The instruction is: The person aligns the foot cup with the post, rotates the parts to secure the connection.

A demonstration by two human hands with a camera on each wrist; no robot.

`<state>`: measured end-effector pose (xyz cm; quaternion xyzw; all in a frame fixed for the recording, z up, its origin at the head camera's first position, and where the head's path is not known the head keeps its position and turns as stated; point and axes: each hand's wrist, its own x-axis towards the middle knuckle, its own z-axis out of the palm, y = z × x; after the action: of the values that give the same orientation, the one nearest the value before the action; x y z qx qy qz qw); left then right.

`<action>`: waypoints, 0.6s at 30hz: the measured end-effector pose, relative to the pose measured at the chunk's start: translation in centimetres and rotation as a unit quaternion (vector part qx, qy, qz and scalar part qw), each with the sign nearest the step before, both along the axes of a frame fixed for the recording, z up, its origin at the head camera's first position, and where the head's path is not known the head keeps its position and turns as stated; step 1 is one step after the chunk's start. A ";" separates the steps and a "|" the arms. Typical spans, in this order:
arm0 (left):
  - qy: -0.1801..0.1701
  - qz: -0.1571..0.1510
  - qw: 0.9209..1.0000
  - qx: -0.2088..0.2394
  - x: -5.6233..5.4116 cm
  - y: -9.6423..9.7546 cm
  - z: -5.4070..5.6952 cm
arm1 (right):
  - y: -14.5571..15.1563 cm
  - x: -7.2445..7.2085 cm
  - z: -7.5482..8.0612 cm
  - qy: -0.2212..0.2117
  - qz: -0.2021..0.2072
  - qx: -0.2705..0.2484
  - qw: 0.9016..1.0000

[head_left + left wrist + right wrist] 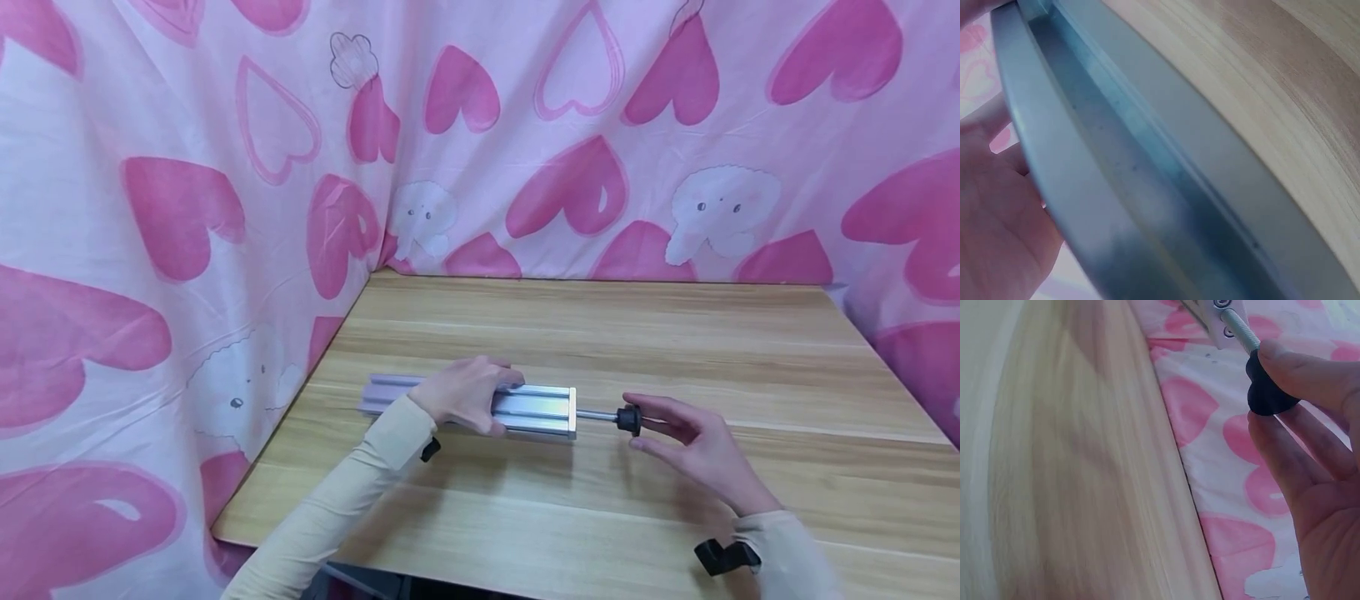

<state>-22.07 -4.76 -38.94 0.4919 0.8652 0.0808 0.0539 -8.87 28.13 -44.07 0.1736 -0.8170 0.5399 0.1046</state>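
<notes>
Square and Steady

Nearest, our right hand (705,446) pinches the flared black foot (1267,394) between thumb and fingers; its threaded silver metal rod (1244,334) reaches the end of the long, grooved silver metal bar (534,404). Our left hand (467,396) grips that bar over the pale wood-grain surface (570,333). We judge light turns best, with bar steady and rod square to its end.

Pale wood-grain tabletop (600,333); pink heart-print curtain (480,158) behind and on both sides
</notes>
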 end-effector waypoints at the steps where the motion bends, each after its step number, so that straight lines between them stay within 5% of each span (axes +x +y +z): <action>1: 0.000 0.000 1.000 0.001 0.0 0.0 0.0 | 0.0 0.0 0.0 -0.003 -0.006 -0.003 1.000; 10: -0.002 0.002 1.000 -0.006 0.3 0.2 0.2 | 0.8 0.0 0.6 -0.112 -0.022 0.013 0.993; 18: 0.012 0.010 1.000 -0.018 0.5 0.4 0.3 | 0.6 -0.8 1.0 -0.227 0.037 -0.073 0.971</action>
<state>-21.56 -4.35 -38.67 0.4836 0.8718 0.0599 0.0511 -9.67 28.69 -43.11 0.0687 -0.7709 0.6267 -0.0909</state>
